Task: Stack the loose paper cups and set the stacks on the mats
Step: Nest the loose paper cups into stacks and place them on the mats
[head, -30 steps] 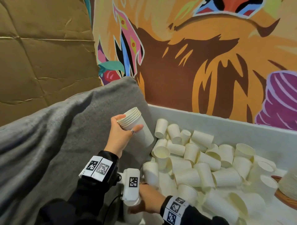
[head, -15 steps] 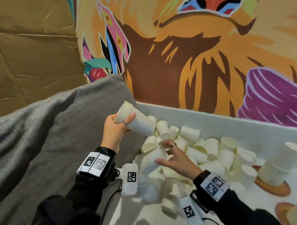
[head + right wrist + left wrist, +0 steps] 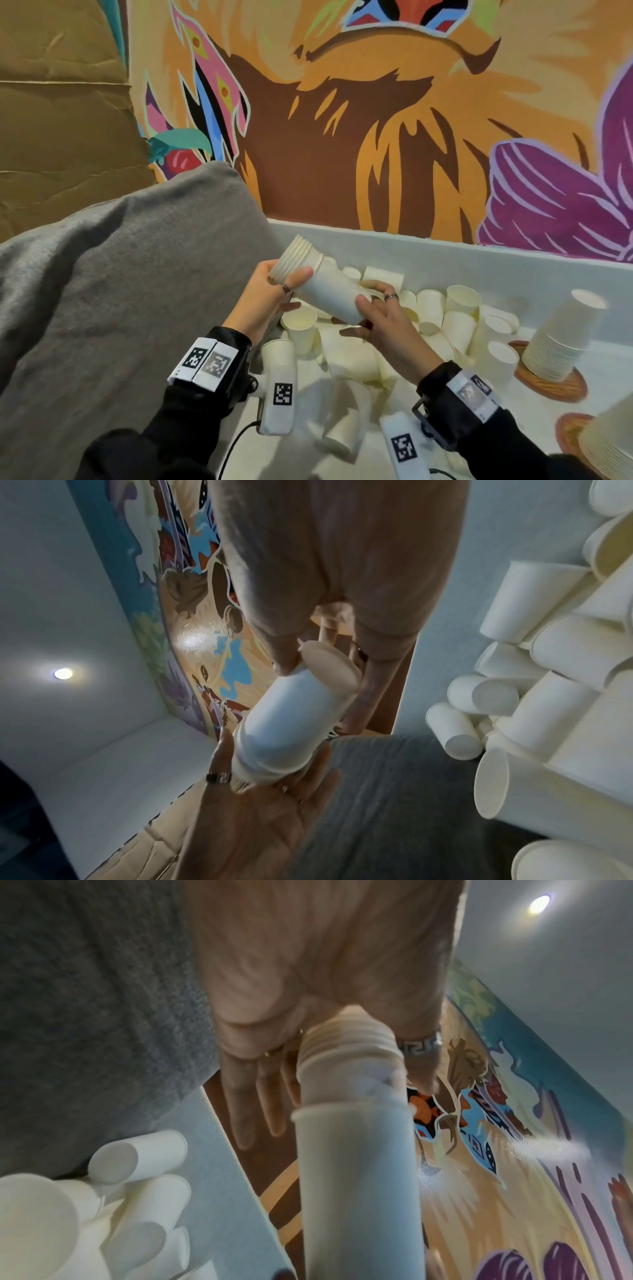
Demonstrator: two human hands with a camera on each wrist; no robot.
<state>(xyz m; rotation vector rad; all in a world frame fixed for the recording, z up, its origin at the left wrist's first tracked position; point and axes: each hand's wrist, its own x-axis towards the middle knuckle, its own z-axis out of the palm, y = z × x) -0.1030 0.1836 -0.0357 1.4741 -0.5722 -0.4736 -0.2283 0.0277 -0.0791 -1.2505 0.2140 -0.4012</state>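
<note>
My left hand grips a stack of white paper cups near its rims, tilted with the base down to the right. My right hand grips a single paper cup by its base, with its mouth slid over the base end of the stack. The left wrist view shows the stack's ridged rims and the outer cup pushed partway on. In the right wrist view my right hand's fingertips pinch the cup's base. Under my hands lie several loose cups.
A grey blanket covers the left side. A tall inverted cup stack stands on a round woven mat at right. A second mat carries another stack at the bottom right corner. A white ledge backs the pile.
My right hand took a cup from the pile, lifted it and slid it over the stack's base. My left hand tilted the stack over sideways. The head view turned right.
</note>
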